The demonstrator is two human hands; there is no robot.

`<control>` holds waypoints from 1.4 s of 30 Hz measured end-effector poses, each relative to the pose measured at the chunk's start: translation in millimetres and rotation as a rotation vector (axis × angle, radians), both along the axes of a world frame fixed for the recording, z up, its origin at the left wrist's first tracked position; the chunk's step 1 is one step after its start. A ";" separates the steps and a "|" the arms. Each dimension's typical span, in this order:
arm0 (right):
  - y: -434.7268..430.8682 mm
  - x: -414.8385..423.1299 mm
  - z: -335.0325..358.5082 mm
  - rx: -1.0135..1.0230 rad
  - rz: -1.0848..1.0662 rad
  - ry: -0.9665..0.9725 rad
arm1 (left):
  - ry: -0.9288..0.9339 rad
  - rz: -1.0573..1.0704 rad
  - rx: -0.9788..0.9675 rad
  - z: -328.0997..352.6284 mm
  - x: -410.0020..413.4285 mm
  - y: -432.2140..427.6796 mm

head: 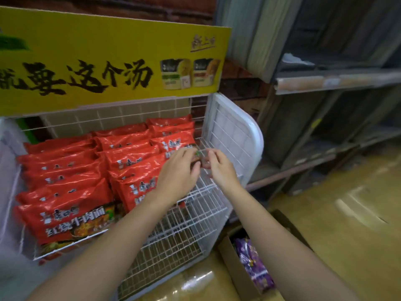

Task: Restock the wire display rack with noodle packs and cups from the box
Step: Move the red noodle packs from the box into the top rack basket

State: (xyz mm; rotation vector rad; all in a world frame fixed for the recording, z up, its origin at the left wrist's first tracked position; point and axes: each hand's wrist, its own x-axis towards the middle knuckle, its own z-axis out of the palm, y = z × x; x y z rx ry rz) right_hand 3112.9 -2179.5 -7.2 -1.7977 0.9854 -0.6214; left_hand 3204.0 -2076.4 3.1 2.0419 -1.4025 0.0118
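Red noodle packs (65, 174) fill the left and middle rows of the white wire display rack (195, 218). The right row's wire floor is mostly bare. At the back of that row, both hands hold the right end of one red noodle pack (173, 144). My left hand (178, 170) lies over its near edge with the fingers curled on it. My right hand (219, 166) pinches its corner from the right side. A cardboard box (236, 268) on the floor at lower right holds purple noodle packs (251, 261).
A yellow sign (108, 61) with black lettering tops the rack. The white wire side panel (234, 135) closes the rack's right end. Grey metal shelving (336, 105) stands to the right. The floor (347, 213) is yellowish.
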 end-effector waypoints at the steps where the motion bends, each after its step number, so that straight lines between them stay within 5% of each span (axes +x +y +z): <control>1: 0.4 -10.9 1.0 0.010 -0.032 -0.009 | 0.025 -0.023 -0.008 -0.3 -8.0 -4.6; 13: -31.8 -207.2 -8.3 0.071 -0.464 -0.129 | 0.211 -0.328 -0.022 -12.2 -174.5 -87.4; 25: -102.5 -350.3 -90.1 0.133 -0.593 -0.148 | 0.404 -0.367 0.035 -83.2 -300.1 -167.0; 32: -142.4 -361.2 -195.0 0.144 -0.622 -0.093 | 0.535 -0.334 0.144 -194.1 -320.9 -223.6; 42: -227.4 -355.4 -463.3 0.089 -0.707 -0.106 | 0.557 -0.395 0.123 -460.6 -320.4 -314.4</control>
